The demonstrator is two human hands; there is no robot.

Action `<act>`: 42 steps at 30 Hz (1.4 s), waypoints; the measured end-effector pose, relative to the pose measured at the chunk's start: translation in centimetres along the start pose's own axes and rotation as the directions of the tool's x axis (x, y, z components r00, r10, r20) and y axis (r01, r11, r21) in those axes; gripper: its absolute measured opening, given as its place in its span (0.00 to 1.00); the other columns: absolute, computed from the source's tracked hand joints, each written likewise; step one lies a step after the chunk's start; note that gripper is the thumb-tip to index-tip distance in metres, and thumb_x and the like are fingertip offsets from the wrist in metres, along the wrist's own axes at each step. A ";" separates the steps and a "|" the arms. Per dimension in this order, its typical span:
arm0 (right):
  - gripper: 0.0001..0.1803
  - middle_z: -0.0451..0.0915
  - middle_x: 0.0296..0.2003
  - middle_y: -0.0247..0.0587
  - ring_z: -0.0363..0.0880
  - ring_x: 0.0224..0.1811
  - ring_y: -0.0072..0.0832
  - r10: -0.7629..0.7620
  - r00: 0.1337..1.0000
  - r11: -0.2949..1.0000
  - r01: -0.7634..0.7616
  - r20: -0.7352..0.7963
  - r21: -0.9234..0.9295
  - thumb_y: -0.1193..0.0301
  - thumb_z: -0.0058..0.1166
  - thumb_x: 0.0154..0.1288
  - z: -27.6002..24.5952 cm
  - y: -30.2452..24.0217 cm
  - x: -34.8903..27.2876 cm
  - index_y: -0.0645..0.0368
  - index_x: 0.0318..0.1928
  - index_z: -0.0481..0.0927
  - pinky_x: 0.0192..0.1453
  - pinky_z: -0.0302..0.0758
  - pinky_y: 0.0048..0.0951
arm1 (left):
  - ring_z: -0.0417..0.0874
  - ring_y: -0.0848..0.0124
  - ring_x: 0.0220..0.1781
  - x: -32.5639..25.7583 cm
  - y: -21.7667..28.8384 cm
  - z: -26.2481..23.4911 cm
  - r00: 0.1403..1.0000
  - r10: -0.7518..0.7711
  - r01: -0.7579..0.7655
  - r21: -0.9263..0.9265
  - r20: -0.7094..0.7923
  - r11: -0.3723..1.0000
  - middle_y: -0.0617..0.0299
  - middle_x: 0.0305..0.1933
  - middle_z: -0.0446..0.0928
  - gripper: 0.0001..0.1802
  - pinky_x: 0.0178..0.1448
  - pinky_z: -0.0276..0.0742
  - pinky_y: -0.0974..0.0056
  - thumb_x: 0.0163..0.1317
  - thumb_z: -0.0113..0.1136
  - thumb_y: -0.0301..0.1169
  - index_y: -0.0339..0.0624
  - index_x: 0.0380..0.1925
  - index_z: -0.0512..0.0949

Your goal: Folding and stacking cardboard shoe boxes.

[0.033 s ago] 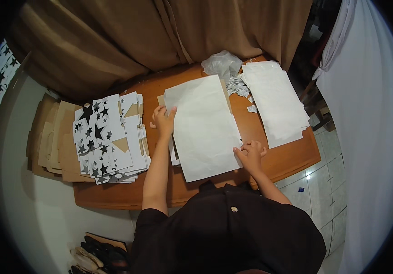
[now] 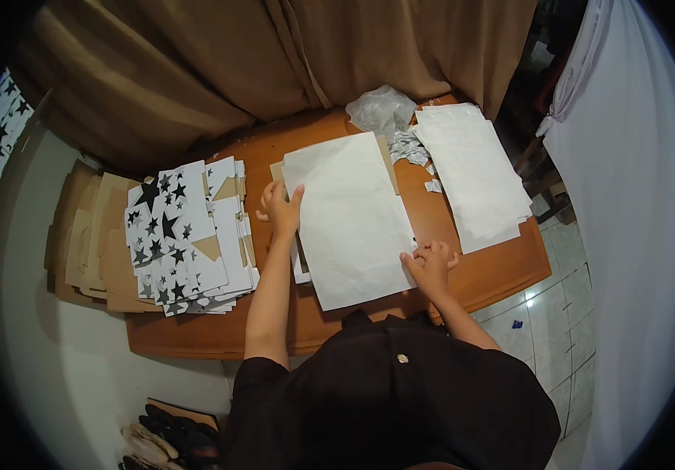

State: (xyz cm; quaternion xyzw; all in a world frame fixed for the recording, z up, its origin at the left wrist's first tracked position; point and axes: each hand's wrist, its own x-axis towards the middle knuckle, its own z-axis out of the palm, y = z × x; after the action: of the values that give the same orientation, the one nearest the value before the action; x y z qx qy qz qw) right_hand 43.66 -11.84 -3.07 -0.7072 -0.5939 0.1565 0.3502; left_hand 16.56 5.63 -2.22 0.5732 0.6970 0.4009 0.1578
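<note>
The left hand lies flat and open on the left edge of a white paper sheet, which rests on the table. The right hand pinches its lower right corner with curled fingers.

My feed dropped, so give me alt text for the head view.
Seen from above, the left hand and right hand press opposite edges of a large white sheet on a wooden table, with star-printed flat cartons stacked at the left.
</note>
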 end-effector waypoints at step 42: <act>0.14 0.76 0.49 0.29 0.63 0.60 0.35 0.100 0.994 0.775 -0.098 -0.031 -0.624 0.67 0.49 0.61 6.9 11.7 15.7 0.52 0.47 0.75 0.59 0.41 0.74 | 0.35 0.50 0.75 -6.6 -2.2 10.0 -0.011 0.218 -0.707 -0.162 0.976 0.688 0.47 0.74 0.34 0.34 0.73 0.34 0.43 0.69 0.26 0.56 0.55 0.70 0.48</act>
State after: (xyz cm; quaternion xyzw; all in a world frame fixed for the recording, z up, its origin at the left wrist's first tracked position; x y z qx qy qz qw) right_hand 51.62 4.59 -12.84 -0.8132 -0.5749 -0.0295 0.0862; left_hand 23.85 3.28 -11.71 0.9066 0.2545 -0.1691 0.2909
